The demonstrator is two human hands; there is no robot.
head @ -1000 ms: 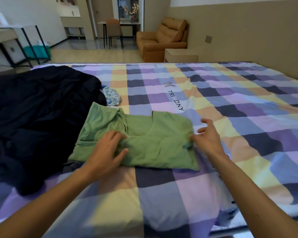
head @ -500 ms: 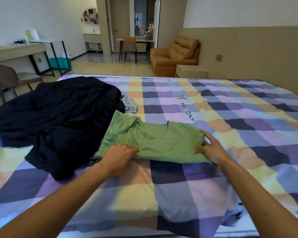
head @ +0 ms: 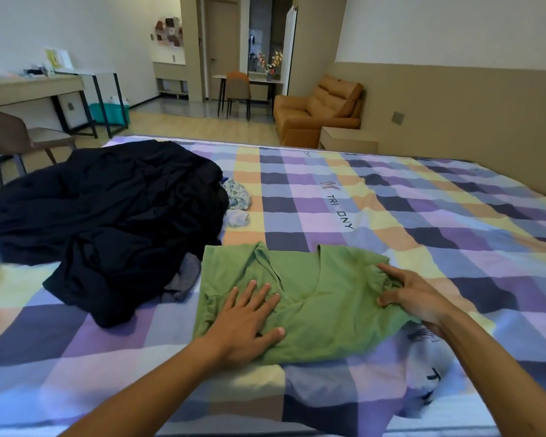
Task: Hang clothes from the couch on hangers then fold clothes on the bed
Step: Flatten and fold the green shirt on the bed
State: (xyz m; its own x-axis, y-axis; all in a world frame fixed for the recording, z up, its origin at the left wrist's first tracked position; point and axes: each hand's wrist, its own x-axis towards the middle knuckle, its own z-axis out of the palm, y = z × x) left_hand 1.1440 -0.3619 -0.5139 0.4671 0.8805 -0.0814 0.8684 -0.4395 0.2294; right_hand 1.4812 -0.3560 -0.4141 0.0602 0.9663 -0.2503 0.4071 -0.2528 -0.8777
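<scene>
Left hand (head: 246, 320) flat, pinning shirt (head: 325, 279) on bed (head: 423, 216); right hand (head: 418, 298) pinches side edge. Fold edge across squarely, smoothing creases.

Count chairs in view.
2: brown chair at left by the desk; orange chair at the far table. Others may be hidden.
</scene>
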